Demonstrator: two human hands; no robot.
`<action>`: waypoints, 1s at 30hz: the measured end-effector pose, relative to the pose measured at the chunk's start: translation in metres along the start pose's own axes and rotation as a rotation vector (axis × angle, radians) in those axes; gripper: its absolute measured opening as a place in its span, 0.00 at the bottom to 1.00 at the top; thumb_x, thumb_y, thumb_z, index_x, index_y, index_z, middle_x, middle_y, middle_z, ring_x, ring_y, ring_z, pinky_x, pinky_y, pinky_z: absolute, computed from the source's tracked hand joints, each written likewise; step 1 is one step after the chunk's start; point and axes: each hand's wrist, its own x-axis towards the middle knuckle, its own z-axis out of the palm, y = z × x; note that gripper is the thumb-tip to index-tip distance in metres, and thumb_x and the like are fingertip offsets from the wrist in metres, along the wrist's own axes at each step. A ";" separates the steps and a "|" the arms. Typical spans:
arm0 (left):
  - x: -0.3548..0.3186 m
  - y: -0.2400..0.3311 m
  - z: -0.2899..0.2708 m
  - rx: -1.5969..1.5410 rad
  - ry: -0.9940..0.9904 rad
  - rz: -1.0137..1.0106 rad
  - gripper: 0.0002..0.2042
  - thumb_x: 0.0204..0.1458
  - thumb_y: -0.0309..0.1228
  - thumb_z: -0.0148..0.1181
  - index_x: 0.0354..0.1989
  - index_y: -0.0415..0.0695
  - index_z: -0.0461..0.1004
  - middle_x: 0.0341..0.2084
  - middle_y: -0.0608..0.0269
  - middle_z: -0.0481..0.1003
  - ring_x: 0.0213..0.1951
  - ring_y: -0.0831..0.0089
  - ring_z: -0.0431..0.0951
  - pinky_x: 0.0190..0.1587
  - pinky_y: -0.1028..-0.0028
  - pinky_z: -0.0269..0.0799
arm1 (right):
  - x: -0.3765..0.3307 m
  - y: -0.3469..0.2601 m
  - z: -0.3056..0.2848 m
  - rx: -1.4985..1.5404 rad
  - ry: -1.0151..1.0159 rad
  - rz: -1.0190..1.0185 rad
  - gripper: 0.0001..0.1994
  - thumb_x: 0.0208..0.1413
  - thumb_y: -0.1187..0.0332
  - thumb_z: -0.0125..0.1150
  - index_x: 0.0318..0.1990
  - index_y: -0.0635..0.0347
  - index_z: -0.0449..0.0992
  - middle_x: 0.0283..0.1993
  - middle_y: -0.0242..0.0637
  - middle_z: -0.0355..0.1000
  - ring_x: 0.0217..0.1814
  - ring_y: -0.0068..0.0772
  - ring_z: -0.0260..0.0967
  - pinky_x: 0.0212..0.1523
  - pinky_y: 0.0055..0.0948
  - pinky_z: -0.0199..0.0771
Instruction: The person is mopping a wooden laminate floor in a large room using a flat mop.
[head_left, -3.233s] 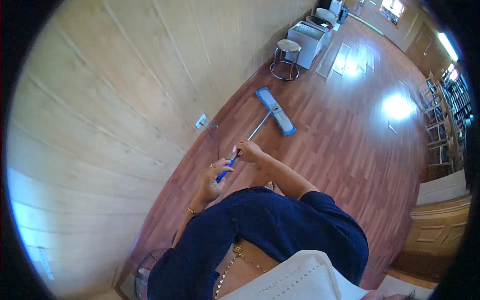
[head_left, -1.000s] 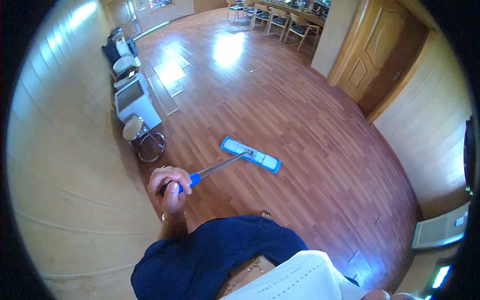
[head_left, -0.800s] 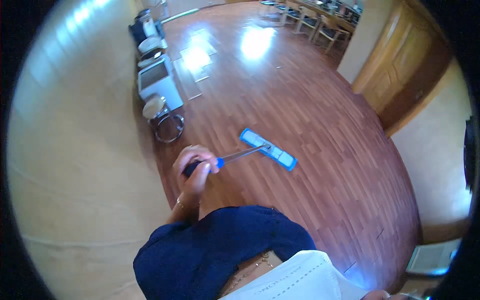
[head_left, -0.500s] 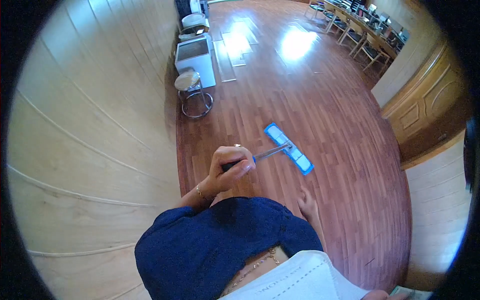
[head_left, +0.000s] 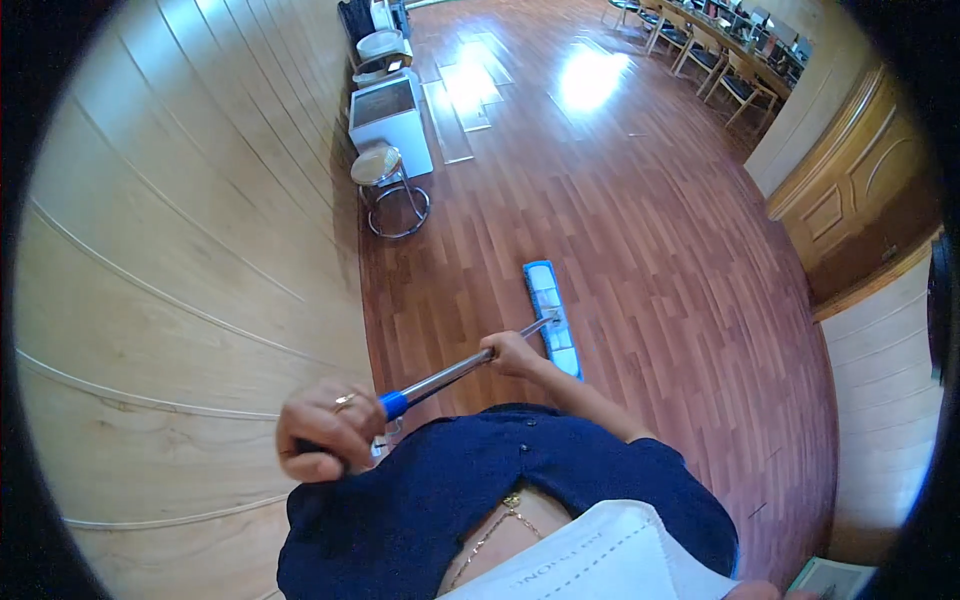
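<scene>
A flat mop [head_left: 550,312] with a blue pad and a pale, rectangular head rests on the wood floor ahead of me. Its metal handle slants from the head back toward my lower left. My left hand [head_left: 332,432], with a ring on one finger, is closed round the dark grip at the handle's top end, just behind a blue collar. Lower on the pole, close to the mop head, my right hand [head_left: 512,354] is wrapped round the metal tube.
A pale panelled wall [head_left: 190,300] runs along my left. Further ahead stand a round stool [head_left: 376,167] with a chrome base and a white cabinet [head_left: 395,128]. To the right are a wooden door [head_left: 850,185] and, beyond, a long desk with several chairs [head_left: 745,85].
My right hand, which hung free at my side, now grips the pole. My left hand has moved left and nearer with the handle's end. The mop head has shifted left and turned.
</scene>
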 end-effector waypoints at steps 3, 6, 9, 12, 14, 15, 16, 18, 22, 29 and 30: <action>-0.002 0.018 -0.009 -0.036 -0.164 0.028 0.17 0.52 0.37 0.61 0.30 0.29 0.76 0.14 0.57 0.71 0.15 0.67 0.72 0.25 0.67 0.70 | -0.008 -0.022 0.013 0.017 0.046 -0.109 0.04 0.39 0.70 0.60 0.22 0.57 0.71 0.25 0.46 0.70 0.32 0.52 0.69 0.31 0.43 0.67; 0.001 0.017 -0.016 -0.043 -0.202 0.112 0.18 0.52 0.38 0.63 0.31 0.30 0.76 0.14 0.57 0.70 0.16 0.67 0.72 0.25 0.68 0.69 | -0.011 -0.032 0.016 -0.090 0.074 -0.095 0.03 0.39 0.70 0.58 0.21 0.56 0.71 0.26 0.46 0.71 0.33 0.54 0.69 0.32 0.45 0.67; 0.018 -0.010 -0.037 -0.180 -0.239 0.163 0.17 0.52 0.39 0.63 0.30 0.31 0.76 0.14 0.57 0.71 0.16 0.67 0.72 0.25 0.69 0.69 | -0.030 -0.019 0.010 -0.052 0.155 0.035 0.02 0.40 0.70 0.57 0.22 0.55 0.73 0.27 0.46 0.72 0.35 0.53 0.70 0.34 0.48 0.69; 0.029 -0.056 -0.047 -0.361 -0.287 0.157 0.17 0.52 0.39 0.63 0.29 0.32 0.76 0.14 0.57 0.71 0.17 0.67 0.72 0.25 0.69 0.69 | -0.062 0.014 0.031 -0.063 0.287 0.224 0.02 0.40 0.68 0.57 0.23 0.52 0.75 0.29 0.44 0.73 0.35 0.51 0.71 0.35 0.47 0.71; 0.042 -0.103 -0.042 -0.461 -0.260 0.197 0.16 0.51 0.39 0.63 0.29 0.33 0.77 0.14 0.58 0.72 0.17 0.67 0.72 0.26 0.70 0.69 | -0.078 0.058 0.035 -0.143 0.374 0.282 0.02 0.40 0.66 0.59 0.23 0.51 0.75 0.28 0.42 0.74 0.35 0.51 0.72 0.35 0.46 0.72; 0.052 -0.127 -0.043 -0.544 -0.303 0.190 0.16 0.51 0.39 0.63 0.29 0.33 0.77 0.14 0.58 0.72 0.17 0.67 0.72 0.26 0.70 0.69 | -0.086 0.072 0.024 -0.163 0.410 0.331 0.03 0.40 0.65 0.59 0.22 0.50 0.75 0.28 0.42 0.74 0.35 0.51 0.72 0.35 0.46 0.72; 0.068 -0.144 -0.045 -0.561 -0.368 0.205 0.16 0.51 0.39 0.63 0.28 0.34 0.77 0.14 0.59 0.72 0.17 0.67 0.72 0.25 0.69 0.68 | -0.092 0.083 0.014 -0.123 0.541 0.325 0.09 0.46 0.61 0.60 0.21 0.53 0.73 0.26 0.43 0.72 0.33 0.53 0.71 0.34 0.46 0.70; 0.104 -0.187 -0.040 -0.644 -0.441 0.246 0.15 0.51 0.38 0.61 0.25 0.36 0.77 0.13 0.60 0.72 0.16 0.68 0.71 0.24 0.69 0.68 | -0.121 0.108 -0.007 -0.153 0.747 0.360 0.16 0.51 0.57 0.61 0.19 0.56 0.71 0.23 0.44 0.70 0.30 0.54 0.69 0.31 0.47 0.68; 0.152 -0.242 0.001 -0.818 -0.637 0.119 0.10 0.45 0.32 0.62 0.24 0.36 0.76 0.12 0.61 0.69 0.15 0.67 0.69 0.27 0.67 0.68 | -0.201 0.117 -0.017 -0.217 1.037 0.563 0.18 0.50 0.59 0.63 0.15 0.56 0.66 0.20 0.46 0.67 0.27 0.55 0.66 0.28 0.47 0.65; 0.205 -0.298 0.089 -0.789 -0.709 -0.271 0.06 0.37 0.30 0.63 0.22 0.42 0.76 0.21 0.61 0.76 0.27 0.69 0.76 0.49 0.65 0.60 | -0.328 0.113 0.019 -0.254 1.378 0.946 0.12 0.40 0.66 0.68 0.21 0.58 0.69 0.25 0.43 0.70 0.33 0.51 0.69 0.34 0.43 0.66; 0.214 -0.304 0.103 -0.756 -0.793 -0.279 0.05 0.40 0.30 0.62 0.22 0.43 0.76 0.22 0.62 0.77 0.29 0.70 0.76 0.52 0.65 0.59 | -0.342 0.111 0.029 -0.181 1.467 0.994 0.10 0.38 0.69 0.67 0.22 0.59 0.70 0.27 0.43 0.70 0.34 0.51 0.69 0.35 0.44 0.67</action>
